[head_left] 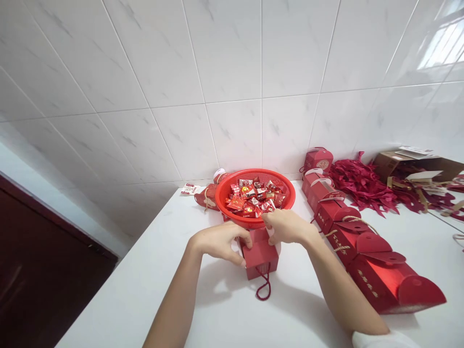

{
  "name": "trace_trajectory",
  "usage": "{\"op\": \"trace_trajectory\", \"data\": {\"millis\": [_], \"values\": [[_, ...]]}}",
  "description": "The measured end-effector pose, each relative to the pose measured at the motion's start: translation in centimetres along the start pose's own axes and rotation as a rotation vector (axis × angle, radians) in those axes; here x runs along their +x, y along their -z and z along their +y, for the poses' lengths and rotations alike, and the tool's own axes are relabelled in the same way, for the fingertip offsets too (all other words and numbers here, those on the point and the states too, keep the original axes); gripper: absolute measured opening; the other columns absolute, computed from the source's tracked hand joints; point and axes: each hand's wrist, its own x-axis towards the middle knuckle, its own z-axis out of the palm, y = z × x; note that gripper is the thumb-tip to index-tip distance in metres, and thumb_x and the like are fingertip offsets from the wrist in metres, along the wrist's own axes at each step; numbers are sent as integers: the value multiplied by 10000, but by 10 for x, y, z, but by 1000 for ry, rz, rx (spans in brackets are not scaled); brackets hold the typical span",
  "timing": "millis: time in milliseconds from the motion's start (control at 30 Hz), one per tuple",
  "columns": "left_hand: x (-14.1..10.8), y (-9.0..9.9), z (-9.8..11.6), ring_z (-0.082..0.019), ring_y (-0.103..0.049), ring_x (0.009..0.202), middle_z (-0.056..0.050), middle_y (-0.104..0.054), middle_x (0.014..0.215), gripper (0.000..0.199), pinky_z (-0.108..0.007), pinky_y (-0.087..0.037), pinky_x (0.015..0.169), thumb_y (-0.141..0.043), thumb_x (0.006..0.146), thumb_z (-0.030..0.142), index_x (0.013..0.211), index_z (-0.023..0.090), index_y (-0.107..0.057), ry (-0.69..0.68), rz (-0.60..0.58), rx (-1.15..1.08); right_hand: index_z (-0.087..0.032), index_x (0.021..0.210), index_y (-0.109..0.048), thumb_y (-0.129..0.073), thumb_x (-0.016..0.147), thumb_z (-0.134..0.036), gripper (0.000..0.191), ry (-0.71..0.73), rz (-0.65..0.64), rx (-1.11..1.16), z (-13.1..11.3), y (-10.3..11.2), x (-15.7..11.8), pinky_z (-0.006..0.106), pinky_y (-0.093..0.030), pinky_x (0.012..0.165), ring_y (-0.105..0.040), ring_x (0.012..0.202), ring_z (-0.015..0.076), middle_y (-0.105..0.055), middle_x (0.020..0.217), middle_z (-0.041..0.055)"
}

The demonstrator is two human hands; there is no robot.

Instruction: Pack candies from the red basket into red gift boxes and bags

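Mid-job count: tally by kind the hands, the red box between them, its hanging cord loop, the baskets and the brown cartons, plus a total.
Hands: 2, left hand and right hand
Red box between the hands: 1
Cord loop: 1
Red basket: 1
Brown carton: 1
Total: 6

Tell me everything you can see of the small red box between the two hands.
The small red box looks like folded card, with flat faces and a dark red cord loop at its near side. It appears to sit on the white table, slightly turned, on the near side of the red basket. The left hand touches its left side, the right hand its far right edge. The hands hide whether it is fully closed.
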Motion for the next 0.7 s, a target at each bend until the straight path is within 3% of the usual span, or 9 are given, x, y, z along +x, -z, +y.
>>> {"op": "trace_trajectory", "data": {"millis": [200, 400, 567, 700], "values": [[7, -3, -5, -201, -634, 894, -33, -695, 1022, 362, -291, -496, 776, -777, 682, 293, 1016, 202, -673, -39, -11, -119, -181, 1070, -610, -740, 731, -244, 369, 127, 17, 32, 2, -7, 7, 260, -302, 578, -643, 873, 241, -697, 973, 83], [16, -7, 1, -219, -616, 875, -45, -661, 994, 405, -301, -477, 703, -822, 652, 404, 947, 190, -647, 1, 87, -64, -183, 1087, -558, -754, 745, -312, 415, 189, 32, 146, 9, 0, 2, 250, -314, 563, -627, 806, 232, -674, 867, 51], [27, -13, 5, -220, -613, 870, -33, -648, 1005, 369, -297, -473, 693, -808, 655, 360, 945, 197, -646, 9, 94, -32, -179, 1071, -564, -708, 747, -156, 355, 234, 41, 315, 13, 5, -1, 232, -375, 571, -642, 751, 188, -697, 825, 20], [30, -14, -5, -204, -621, 893, -47, -631, 1099, 257, -287, -510, 718, -708, 695, 246, 942, 197, -654, -17, 101, -91, -174, 939, -617, -680, 760, -131, 195, 291, -5, 383, 14, 5, 0, 230, -426, 594, -661, 757, 176, -722, 857, 33]]}}
